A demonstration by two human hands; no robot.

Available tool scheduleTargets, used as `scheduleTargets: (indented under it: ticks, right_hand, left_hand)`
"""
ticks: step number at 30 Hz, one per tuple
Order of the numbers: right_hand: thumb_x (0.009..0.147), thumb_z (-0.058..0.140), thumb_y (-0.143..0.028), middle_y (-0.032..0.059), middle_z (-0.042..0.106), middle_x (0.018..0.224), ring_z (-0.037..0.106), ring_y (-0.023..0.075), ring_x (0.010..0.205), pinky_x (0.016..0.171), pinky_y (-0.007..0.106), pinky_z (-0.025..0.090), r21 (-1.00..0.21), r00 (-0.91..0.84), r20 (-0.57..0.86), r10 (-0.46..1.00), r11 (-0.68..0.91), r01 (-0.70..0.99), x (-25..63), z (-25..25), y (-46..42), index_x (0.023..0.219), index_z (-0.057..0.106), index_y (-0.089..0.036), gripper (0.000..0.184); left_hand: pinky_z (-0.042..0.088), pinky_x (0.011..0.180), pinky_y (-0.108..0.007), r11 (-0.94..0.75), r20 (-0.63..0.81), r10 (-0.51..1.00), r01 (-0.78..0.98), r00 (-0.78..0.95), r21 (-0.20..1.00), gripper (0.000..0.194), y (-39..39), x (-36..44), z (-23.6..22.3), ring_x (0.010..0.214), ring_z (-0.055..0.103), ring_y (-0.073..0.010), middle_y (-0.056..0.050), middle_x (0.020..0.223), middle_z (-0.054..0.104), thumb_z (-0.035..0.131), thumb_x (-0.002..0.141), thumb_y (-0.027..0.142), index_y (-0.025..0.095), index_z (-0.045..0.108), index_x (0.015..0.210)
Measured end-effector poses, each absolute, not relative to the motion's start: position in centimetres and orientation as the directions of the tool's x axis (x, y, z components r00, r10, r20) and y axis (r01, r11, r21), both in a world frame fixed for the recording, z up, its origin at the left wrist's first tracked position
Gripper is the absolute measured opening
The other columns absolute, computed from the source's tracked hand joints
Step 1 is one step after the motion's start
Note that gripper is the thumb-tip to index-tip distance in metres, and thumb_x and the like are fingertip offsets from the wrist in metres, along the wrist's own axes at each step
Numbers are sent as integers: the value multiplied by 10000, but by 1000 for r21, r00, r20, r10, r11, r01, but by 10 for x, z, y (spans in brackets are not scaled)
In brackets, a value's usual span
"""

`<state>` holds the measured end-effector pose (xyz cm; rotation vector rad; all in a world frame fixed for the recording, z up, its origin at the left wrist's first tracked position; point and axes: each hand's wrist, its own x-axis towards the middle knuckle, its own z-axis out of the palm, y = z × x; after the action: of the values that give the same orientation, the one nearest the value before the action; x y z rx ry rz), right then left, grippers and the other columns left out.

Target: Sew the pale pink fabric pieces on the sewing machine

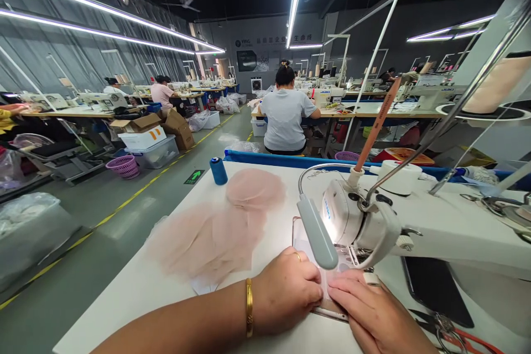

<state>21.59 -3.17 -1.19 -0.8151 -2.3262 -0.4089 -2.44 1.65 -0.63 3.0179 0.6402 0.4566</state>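
Note:
A white sewing machine (344, 215) stands in front of me, its lamp (317, 232) lighting the needle area. My left hand (286, 290) is beside the needle plate with its fingers curled, pinching the edge of a thin, sheer pale-pink fabric (326, 287). Opposite it, my right hand (367, 304) lies flat with fingers stretched out, pressing on the bed and touching that fabric. A white band wraps one of its fingers. The fabric is mostly hidden under the hands and the lamp. To the left, sheer pink fabric pieces (207, 238) lie loosely spread and overlapping on the white table (136, 298).
A blue thread spool (218, 171) stands at the table's far-left corner. Right of my hand lie a black phone (435, 290) and red-handled scissors (446, 332). A white thread cone (397, 177) sits behind the machine. Ahead, a person (286, 110) sits sewing.

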Motion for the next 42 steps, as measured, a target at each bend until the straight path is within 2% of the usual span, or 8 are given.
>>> scheduleTargets:
  ticks: [9, 17, 22, 28, 32, 35, 38, 42]
  right_hand:
    - [888, 472, -32, 40, 825, 987, 762, 202, 816, 751, 297, 614, 34, -582, 657, 480, 752, 658, 214, -18, -31, 1070, 708, -207, 346]
    - [916, 494, -88, 69, 810, 1180, 779, 236, 922, 779, 344, 668, -46, -545, 534, 647, 666, 745, 227, -52, -25, 1242, 737, -221, 427]
    - [946, 524, -146, 93, 776, 1260, 792, 248, 932, 763, 354, 686, -61, -509, 422, 750, 584, 809, 237, -72, -20, 1454, 650, -289, 543]
    - [993, 477, -158, 143, 710, 1425, 806, 281, 1067, 721, 334, 695, -12, -491, 422, 762, 546, 838, 238, -83, -18, 1594, 515, -256, 610]
    - [1004, 477, -161, 158, 688, 1456, 784, 290, 1154, 776, 338, 702, -2, -477, 433, 765, 530, 848, 237, -81, -19, 1590, 514, -238, 592]
    - [991, 484, -160, 162, 725, 1395, 784, 288, 1153, 833, 349, 700, -8, -473, 487, 734, 546, 838, 235, -77, -19, 1543, 565, -225, 562]
    - [968, 474, -130, 159, 768, 1303, 800, 281, 1100, 853, 357, 697, -13, -488, 539, 687, 586, 810, 230, -71, -19, 1432, 650, -193, 500]
    - [946, 510, -84, 90, 808, 1212, 801, 245, 1041, 904, 343, 665, -51, -502, 644, 577, 687, 725, 219, -53, -24, 1343, 683, -216, 453]
  left_hand:
    - [409, 732, -381, -917, 239, 396, 394, 887, 59, 230, 21, -23, -3, 751, 532, -187, 9, 792, 646, 662, 937, 152, 196, 587, 724]
    - [470, 821, -327, -827, 237, 562, 537, 792, 168, 199, 27, -18, -10, 869, 613, -193, -15, 940, 707, 639, 1010, 213, 199, 676, 816]
    - [468, 933, -366, -849, 270, 529, 506, 805, 156, 181, 34, -19, -10, 959, 649, -224, -42, 1043, 730, 603, 1041, 196, 182, 683, 879]
    - [468, 1000, -411, -836, 246, 549, 515, 799, 190, 65, 42, -22, -9, 1040, 657, -271, -69, 1136, 731, 660, 1018, 239, 178, 666, 996]
    - [479, 981, -426, -790, 237, 612, 571, 755, 221, 114, 45, -26, -2, 1103, 643, -299, -86, 1158, 713, 680, 1015, 292, 183, 656, 1035]
    - [470, 971, -444, -725, 143, 687, 660, 712, 197, 208, 42, -29, 8, 1134, 634, -322, -91, 1151, 702, 720, 1011, 389, 192, 657, 991]
    - [467, 924, -446, -701, 69, 712, 704, 699, 114, 322, 35, -32, 19, 1065, 653, -330, -99, 1076, 709, 751, 991, 481, 182, 657, 920]
    - [431, 729, -359, -769, 76, 635, 620, 769, 153, 310, 34, -37, 34, 735, 626, -215, -21, 789, 683, 588, 1061, 298, 191, 597, 770]
